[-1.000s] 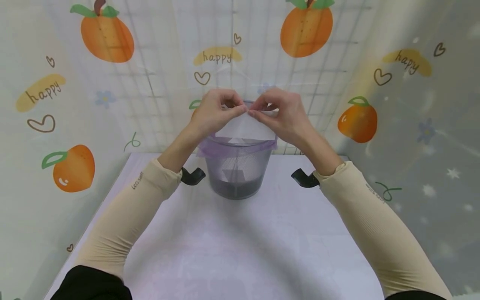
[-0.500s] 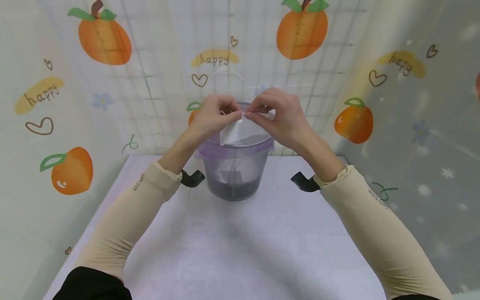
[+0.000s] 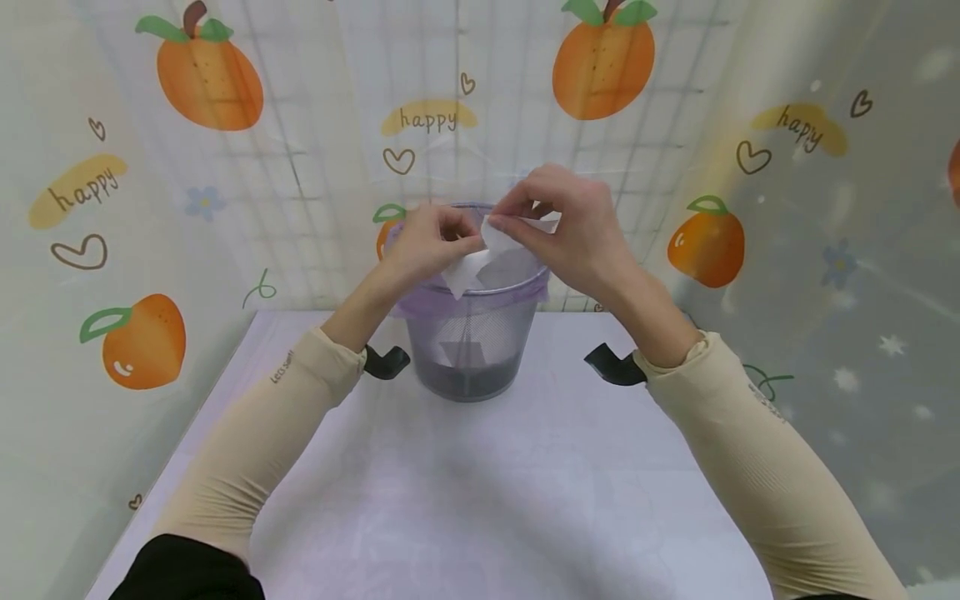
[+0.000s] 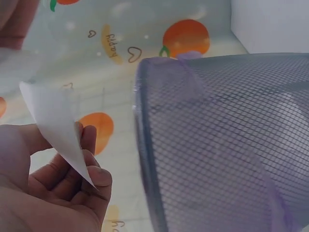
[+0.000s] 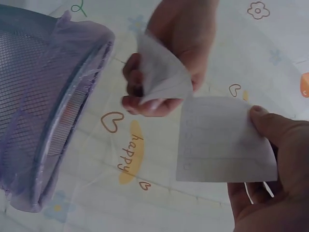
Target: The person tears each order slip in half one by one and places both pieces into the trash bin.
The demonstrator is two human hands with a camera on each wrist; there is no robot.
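Over the mouth of a mesh wastebasket (image 3: 498,333) with a purple bag liner (image 3: 429,303), both hands hold white paper that is torn into two parts. My left hand (image 3: 426,243) pinches the left piece (image 3: 463,273) between thumb and fingers; that piece hangs down over the rim, and looks curled in the right wrist view. The right piece (image 5: 224,142), faintly printed with lines, is pinched by my right hand (image 3: 573,221). In the right wrist view the two pieces come together near one corner. The basket stands upright, with a pale patch low inside it.
The basket stands at the back of a white table (image 3: 480,483). Close behind it hangs a pale curtain (image 3: 337,208) printed with oranges, over a wire grid. A dark curved piece (image 3: 386,362) sticks out at the left cuff, another (image 3: 613,365) at the right.
The sheet, whole between both hands a second ago, has split at the top between the fingers. My left hand has come slightly down, the right slightly up, and a gap shows between the hands.
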